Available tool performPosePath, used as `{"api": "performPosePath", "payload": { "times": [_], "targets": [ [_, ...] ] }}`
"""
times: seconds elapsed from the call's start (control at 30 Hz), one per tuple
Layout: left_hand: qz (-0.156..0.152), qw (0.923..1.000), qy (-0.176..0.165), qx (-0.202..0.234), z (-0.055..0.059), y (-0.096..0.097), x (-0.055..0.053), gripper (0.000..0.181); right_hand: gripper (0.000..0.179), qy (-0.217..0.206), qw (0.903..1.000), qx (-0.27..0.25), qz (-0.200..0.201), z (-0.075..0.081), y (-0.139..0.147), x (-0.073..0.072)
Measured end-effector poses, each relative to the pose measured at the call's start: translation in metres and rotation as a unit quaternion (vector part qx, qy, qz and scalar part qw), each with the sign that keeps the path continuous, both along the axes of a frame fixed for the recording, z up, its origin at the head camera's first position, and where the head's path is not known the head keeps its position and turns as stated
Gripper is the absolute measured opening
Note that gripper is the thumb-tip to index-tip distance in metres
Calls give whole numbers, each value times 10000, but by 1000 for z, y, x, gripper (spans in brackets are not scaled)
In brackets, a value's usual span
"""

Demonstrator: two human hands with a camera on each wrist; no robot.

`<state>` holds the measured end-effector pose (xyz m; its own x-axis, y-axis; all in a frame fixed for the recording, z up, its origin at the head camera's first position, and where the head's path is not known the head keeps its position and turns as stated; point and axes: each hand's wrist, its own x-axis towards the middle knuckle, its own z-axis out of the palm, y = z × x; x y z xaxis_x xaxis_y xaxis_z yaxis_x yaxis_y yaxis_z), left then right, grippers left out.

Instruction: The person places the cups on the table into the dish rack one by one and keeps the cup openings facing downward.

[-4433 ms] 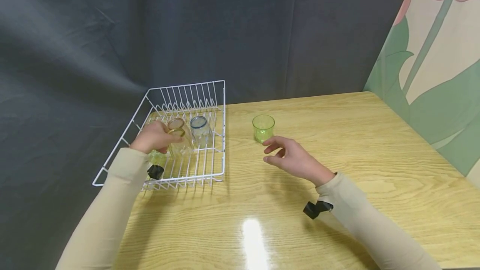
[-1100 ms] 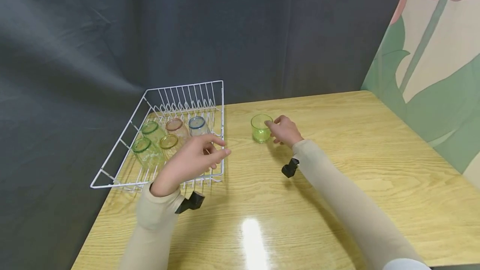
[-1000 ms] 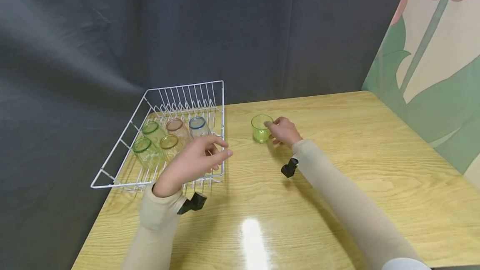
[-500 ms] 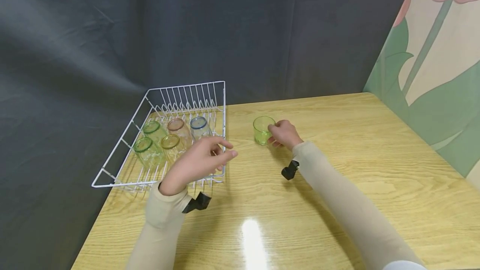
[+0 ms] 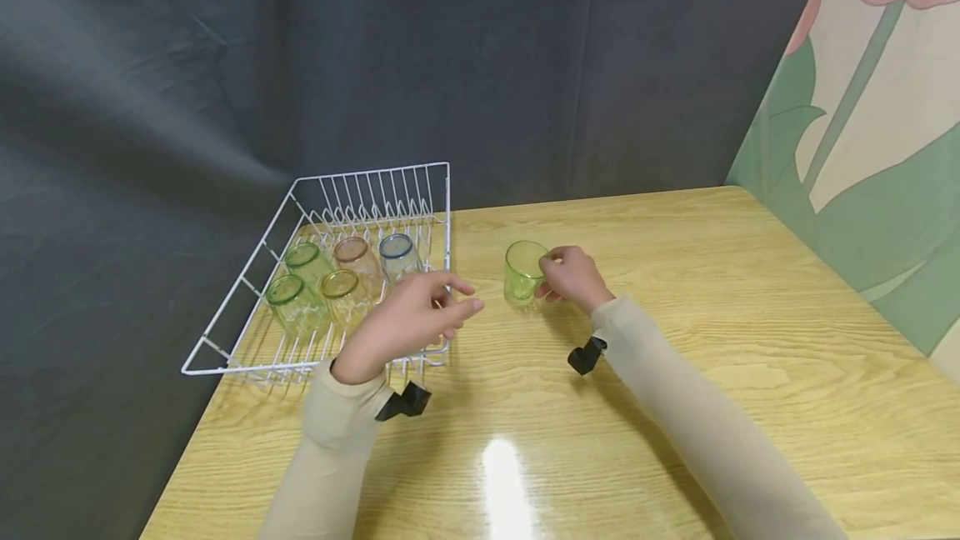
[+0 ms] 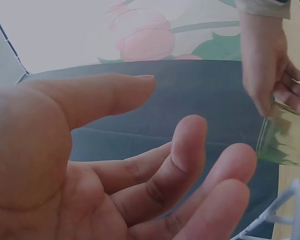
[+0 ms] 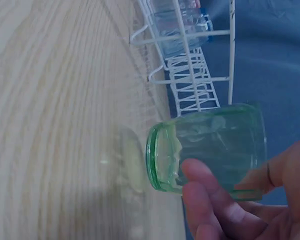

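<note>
My right hand [image 5: 572, 275] pinches a light green glass tumbler [image 5: 517, 273] by its right side, thumb at the rim and fingers along the outer wall. In the right wrist view the tumbler's thick base [image 7: 152, 159] is a little off the table, with its reflection below. My left hand [image 5: 408, 315] hovers at the right front part of a white wire dish rack [image 5: 447, 223], fingers loosely bent and holding nothing. Inside the rack several glasses stand upside down: two green, a pink one [image 5: 352, 250], a yellow one [image 5: 341, 283] and a blue one [image 5: 396, 247], partly behind my left hand.
The rack stands on the left of a wood-grain table [image 5: 675, 257], its wire sides rising around the glasses. A dark curtain [image 5: 510, 65] hangs behind, and a flower-patterned panel [image 5: 892, 148] borders the right side.
My left hand has left the rack's glasses and moved right and nearer. My right hand has reached the green tumbler, gripped it and raised it slightly towards me.
</note>
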<state>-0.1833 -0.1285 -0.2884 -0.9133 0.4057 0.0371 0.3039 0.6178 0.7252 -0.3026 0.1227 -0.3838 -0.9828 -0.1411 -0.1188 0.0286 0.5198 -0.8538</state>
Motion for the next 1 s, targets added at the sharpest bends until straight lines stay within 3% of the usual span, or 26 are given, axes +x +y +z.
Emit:
{"api": "performPosePath", "payload": {
  "times": [0.23, 0.57, 1.0],
  "targets": [
    [81, 9995, -285, 109, -8, 11, -6, 46, 48, 217, 9997, 99, 64, 10, -1, 11],
    [334, 9977, -555, 215, -22, 28, -9, 63, 41, 794, 9939, 762, -20, 21, 0, 32],
    [418, 9944, -870, 432, -28, 33, -18, 57, 38, 832, 9929, 830, 190, 31, -4, 44]
  ]
}}
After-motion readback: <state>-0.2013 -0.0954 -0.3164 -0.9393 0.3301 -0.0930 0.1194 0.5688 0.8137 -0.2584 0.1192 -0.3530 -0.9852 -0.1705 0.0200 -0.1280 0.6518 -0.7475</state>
